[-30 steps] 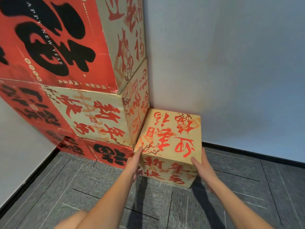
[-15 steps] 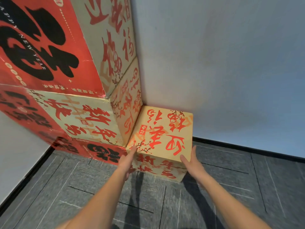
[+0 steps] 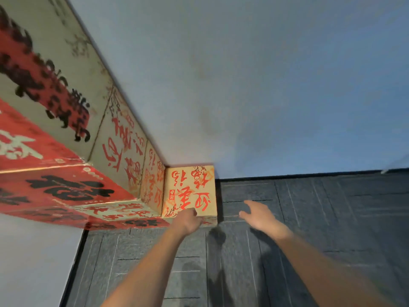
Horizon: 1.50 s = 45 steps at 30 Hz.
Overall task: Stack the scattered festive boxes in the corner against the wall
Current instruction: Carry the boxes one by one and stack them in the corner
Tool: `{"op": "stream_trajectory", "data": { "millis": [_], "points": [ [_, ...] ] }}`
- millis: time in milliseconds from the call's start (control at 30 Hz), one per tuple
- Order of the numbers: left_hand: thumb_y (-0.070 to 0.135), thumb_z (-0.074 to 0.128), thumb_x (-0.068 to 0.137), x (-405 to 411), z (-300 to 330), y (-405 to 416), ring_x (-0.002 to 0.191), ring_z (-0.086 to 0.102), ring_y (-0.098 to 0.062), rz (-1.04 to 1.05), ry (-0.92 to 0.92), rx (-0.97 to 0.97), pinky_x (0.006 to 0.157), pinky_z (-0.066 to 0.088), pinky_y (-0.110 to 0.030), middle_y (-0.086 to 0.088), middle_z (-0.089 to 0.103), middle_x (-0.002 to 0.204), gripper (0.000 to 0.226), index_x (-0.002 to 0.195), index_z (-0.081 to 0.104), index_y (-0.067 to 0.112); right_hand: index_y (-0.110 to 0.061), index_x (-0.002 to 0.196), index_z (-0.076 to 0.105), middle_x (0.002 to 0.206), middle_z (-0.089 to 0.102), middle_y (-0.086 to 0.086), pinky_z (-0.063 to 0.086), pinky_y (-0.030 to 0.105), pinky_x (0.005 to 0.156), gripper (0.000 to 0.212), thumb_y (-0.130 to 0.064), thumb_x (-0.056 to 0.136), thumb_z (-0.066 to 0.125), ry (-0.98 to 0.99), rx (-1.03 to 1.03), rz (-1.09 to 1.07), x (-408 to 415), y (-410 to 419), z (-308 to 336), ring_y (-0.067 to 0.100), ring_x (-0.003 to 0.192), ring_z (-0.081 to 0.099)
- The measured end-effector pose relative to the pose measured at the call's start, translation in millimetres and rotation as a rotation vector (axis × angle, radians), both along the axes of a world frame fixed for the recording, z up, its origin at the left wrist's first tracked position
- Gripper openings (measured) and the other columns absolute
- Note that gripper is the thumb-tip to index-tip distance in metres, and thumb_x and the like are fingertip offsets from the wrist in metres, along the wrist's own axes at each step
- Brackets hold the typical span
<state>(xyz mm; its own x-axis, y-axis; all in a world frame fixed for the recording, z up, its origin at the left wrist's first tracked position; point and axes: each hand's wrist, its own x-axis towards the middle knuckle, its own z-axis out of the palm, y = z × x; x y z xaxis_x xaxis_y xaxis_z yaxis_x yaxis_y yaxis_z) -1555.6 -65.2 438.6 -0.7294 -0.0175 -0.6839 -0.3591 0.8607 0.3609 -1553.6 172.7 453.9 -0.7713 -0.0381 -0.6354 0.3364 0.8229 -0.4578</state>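
Grey carpet tiles (image 3: 309, 218) are running up to a pale wall (image 3: 243, 85), and we are looking down into the corner where they meet.

Our left hand (image 3: 187, 220) is resting at the near top edge of the small box (image 3: 190, 191), fingers curled over that edge; we cannot tell whether it is gripping or just pressing. Our right hand (image 3: 261, 216) is hovering over the carpet just right of the box, fingers spread and relaxed, touching nothing.

The small box is sitting on the floor with its far side against the wall and its left side tight against the stack (image 3: 66, 173), a tall pile of bigger red and cream boxes filling the corner. It seems to be placed already, needing at most a last nudge.

We are judging it to be printed cardboard: stiff at edges and corners, softer mid-panel, and probably light. The smooth print may be sliding a little under dry palms. If we are shifting it again, we are best taking it with flat palms low on opposite sides near the corners, not pinching the top edge, which could be denting.
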Motion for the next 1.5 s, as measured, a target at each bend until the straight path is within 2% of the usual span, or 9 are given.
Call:
{"op": "stream_trajectory", "data": {
  "millis": [233, 333, 633, 767, 933, 1067, 1200, 1367, 1500],
  "points": [
    [0.023, 0.059, 0.094, 9, 189, 99, 0.107, 0.061, -0.022, -0.395, 0.063, -0.068, 0.092, 0.05, -0.032, -0.006, 0.064, 0.125, 0.03, 0.123, 0.058, 0.016, -0.012, 0.155, 0.03, 0.157, 0.035, 0.009, 0.032, 0.036, 0.116, 0.061, -0.036, 0.102, 0.048, 0.007, 0.044, -0.175, 74, 93, 182, 0.024, 0.143, 0.037],
    [0.02, 0.05, 0.093, 19, 243, 147, 0.118, 0.059, -0.028, -0.627, 0.109, -0.106, 0.098, 0.049, -0.036, -0.01, 0.062, 0.13, 0.035, 0.127, 0.055, 0.014, -0.013, 0.155, 0.03, 0.158, 0.033, 0.007, 0.029, 0.034, 0.117, 0.06, -0.037, 0.102, 0.047, 0.034, 0.052, -0.326, 119, 128, 240, 0.023, 0.145, 0.033],
    [0.035, 0.058, 0.091, 127, 309, 285, 0.126, 0.055, -0.026, -1.128, 0.225, 0.001, 0.103, 0.046, -0.033, -0.008, 0.056, 0.138, 0.051, 0.137, 0.052, 0.015, -0.018, 0.147, 0.044, 0.151, 0.047, 0.004, 0.038, 0.031, 0.11, 0.056, -0.045, 0.098, 0.048, 0.122, 0.239, -0.876, 337, 200, 329, 0.022, 0.138, 0.044],
    [0.036, 0.06, 0.093, 245, 323, 342, 0.123, 0.056, -0.025, -1.356, 0.233, 0.08, 0.101, 0.046, -0.031, -0.008, 0.058, 0.135, 0.048, 0.135, 0.054, 0.014, -0.013, 0.15, 0.039, 0.154, 0.041, 0.007, 0.031, 0.03, 0.113, 0.057, -0.043, 0.101, 0.046, 0.043, 0.324, -1.089, 497, 192, 352, 0.024, 0.142, 0.039],
    [0.043, 0.051, 0.098, 416, 333, 397, 0.131, 0.049, -0.024, -1.694, 0.219, 0.153, 0.102, 0.039, -0.027, -0.007, 0.052, 0.142, 0.049, 0.137, 0.05, 0.014, -0.006, 0.144, 0.046, 0.147, 0.05, 0.014, 0.035, 0.033, 0.11, 0.055, -0.041, 0.101, 0.046, -0.027, 0.368, -1.377, 699, 159, 365, 0.028, 0.136, 0.046],
    [0.041, 0.057, 0.092, 564, 346, 416, 0.119, 0.057, -0.023, -1.903, 0.206, 0.192, 0.094, 0.045, -0.028, -0.006, 0.061, 0.129, 0.04, 0.122, 0.058, 0.015, -0.01, 0.134, 0.056, 0.135, 0.06, 0.012, 0.046, 0.032, 0.101, 0.05, -0.042, 0.096, 0.053, -0.059, 0.375, -1.64, 848, 119, 368, 0.028, 0.125, 0.057],
    [0.037, 0.061, 0.091, 715, 350, 429, 0.114, 0.06, -0.024, -2.037, 0.218, 0.262, 0.086, 0.044, -0.027, -0.006, 0.065, 0.122, 0.025, 0.107, 0.059, 0.018, -0.01, 0.138, 0.053, 0.138, 0.058, 0.011, 0.042, 0.031, 0.105, 0.048, -0.034, 0.097, 0.055, -0.047, 0.355, -1.877, 982, 79, 372, 0.027, 0.129, 0.054],
    [0.041, 0.061, 0.092, 886, 348, 437, 0.124, 0.055, -0.02, -2.132, 0.21, 0.254, 0.093, 0.041, -0.022, -0.003, 0.06, 0.133, 0.046, 0.131, 0.057, 0.015, -0.009, 0.147, 0.044, 0.149, 0.049, 0.01, 0.035, 0.029, 0.111, 0.058, -0.036, 0.097, 0.056, -0.041, 0.284, -2.117, 1132, 44, 356, 0.025, 0.138, 0.045],
    [0.04, 0.063, 0.091, 973, 348, 460, 0.121, 0.057, -0.021, -2.125, 0.137, 0.214, 0.096, 0.047, -0.03, -0.004, 0.058, 0.135, 0.051, 0.134, 0.053, 0.017, -0.008, 0.148, 0.042, 0.15, 0.047, 0.01, 0.037, 0.033, 0.112, 0.059, -0.037, 0.098, 0.056, 0.005, 0.24, -2.226, 1217, 45, 355, 0.026, 0.137, 0.046]
  ]
}}
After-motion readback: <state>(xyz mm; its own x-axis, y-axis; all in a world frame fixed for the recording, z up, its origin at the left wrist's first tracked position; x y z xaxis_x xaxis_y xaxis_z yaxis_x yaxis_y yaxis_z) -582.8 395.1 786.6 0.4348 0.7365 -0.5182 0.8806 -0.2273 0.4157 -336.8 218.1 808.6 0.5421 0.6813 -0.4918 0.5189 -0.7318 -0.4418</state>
